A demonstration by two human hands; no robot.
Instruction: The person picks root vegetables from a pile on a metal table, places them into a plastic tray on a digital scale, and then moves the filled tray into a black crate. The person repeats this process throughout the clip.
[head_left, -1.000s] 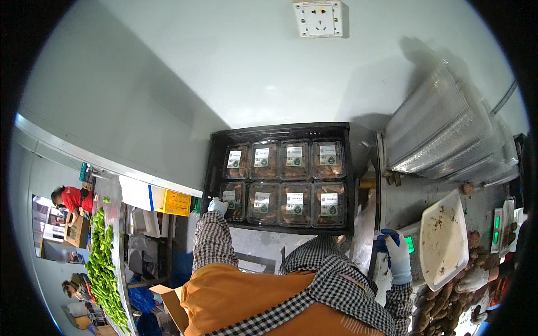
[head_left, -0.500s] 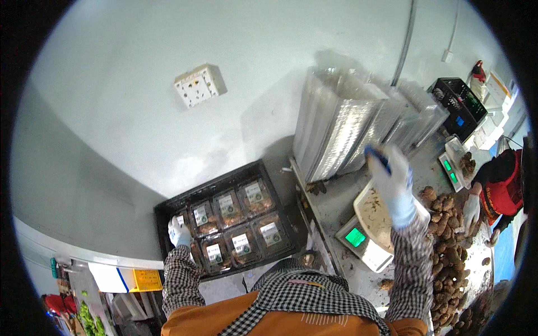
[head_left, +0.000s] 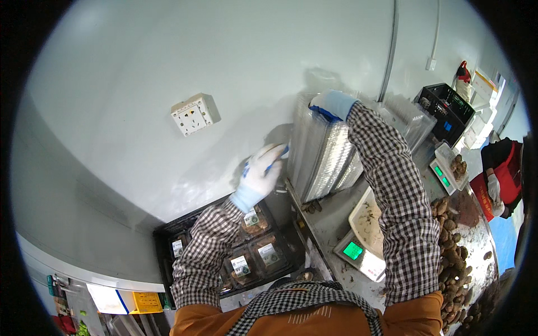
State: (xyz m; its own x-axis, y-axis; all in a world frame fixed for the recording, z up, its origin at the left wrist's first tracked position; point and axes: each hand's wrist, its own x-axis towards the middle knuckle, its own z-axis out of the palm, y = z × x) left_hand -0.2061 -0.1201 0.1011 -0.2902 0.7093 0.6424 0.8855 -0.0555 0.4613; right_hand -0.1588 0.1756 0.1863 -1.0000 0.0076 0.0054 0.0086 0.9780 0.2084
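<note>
My left hand (head_left: 261, 172), in a white glove with blue on the fingers, is raised over the far right corner of a black crate (head_left: 286, 235). Its fingers are stretched out, slightly parted, with nothing in them. Several labelled clear packs (head_left: 269, 253) of brown produce lie in the crate, some covered by my left forearm. My right hand (head_left: 334, 105), gloved alike, is bent over the top of the tall nested stack of clear plastic containers (head_left: 319, 157). Its fingers curl at the stack's upper edge; their tips are partly hidden.
A scale (head_left: 358, 252) with a cream tray (head_left: 367, 215) stands right of the crate. Brown produce (head_left: 451, 263) is heaped beyond my right arm. Farther right are a second scale (head_left: 443, 175), another black crate (head_left: 445, 109) and a person in red (head_left: 499, 179). A socket box (head_left: 195, 115) juts from the wall.
My left hand has left the packs at the crate's left side and moved up and right. My right hand has gone from above the scale to the top of the container stack.
</note>
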